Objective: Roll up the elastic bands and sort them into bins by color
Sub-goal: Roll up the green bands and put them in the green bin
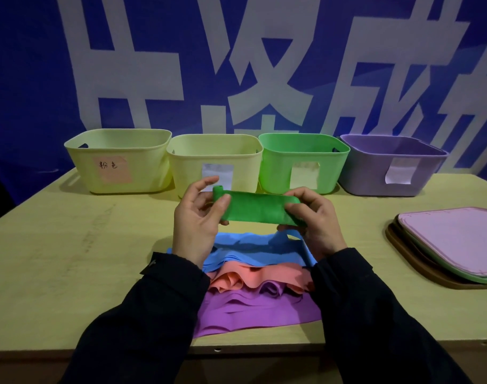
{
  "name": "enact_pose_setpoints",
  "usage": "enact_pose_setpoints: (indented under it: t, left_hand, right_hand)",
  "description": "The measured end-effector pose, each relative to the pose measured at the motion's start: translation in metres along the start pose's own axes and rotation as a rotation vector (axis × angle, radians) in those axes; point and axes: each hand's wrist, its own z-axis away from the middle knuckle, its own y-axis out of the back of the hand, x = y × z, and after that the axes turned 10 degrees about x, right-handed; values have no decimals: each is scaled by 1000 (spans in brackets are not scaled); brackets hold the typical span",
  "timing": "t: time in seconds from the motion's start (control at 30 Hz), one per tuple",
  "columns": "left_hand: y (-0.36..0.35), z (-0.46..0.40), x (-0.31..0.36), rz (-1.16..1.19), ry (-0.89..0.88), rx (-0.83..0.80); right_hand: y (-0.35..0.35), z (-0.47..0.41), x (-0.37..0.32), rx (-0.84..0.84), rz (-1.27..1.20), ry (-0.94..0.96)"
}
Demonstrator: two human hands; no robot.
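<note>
A green elastic band (257, 207) is stretched between my hands above the table. My left hand (196, 217) pinches its left end, where a small roll has formed. My right hand (313, 217) grips the right end. Below them lie a blue band (253, 249), an orange-pink band (257, 275) and a purple band (253, 309), overlapping in a pile. Four bins stand in a row at the back: a pale yellow bin with a pink label (117, 162), a second pale yellow bin (192, 164), a green bin (278, 164) and a purple bin (372, 173).
A stack of flat lids (452, 245), pink on top, then green and brown, lies at the right of the wooden table (70, 245). A blue wall with large white characters rises directly behind the bins. The table's front edge runs just below the purple band.
</note>
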Motion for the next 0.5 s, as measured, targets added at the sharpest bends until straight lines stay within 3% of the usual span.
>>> enact_pose_setpoints:
  t: [0.23,0.5]
  left_hand:
    - [1,-2,-4,-33,1,18]
    - [0,0,-6,-62,22,-74]
  right_hand:
    - [5,-7,1,199,18,112]
    - [2,-5,3,235,-15,74]
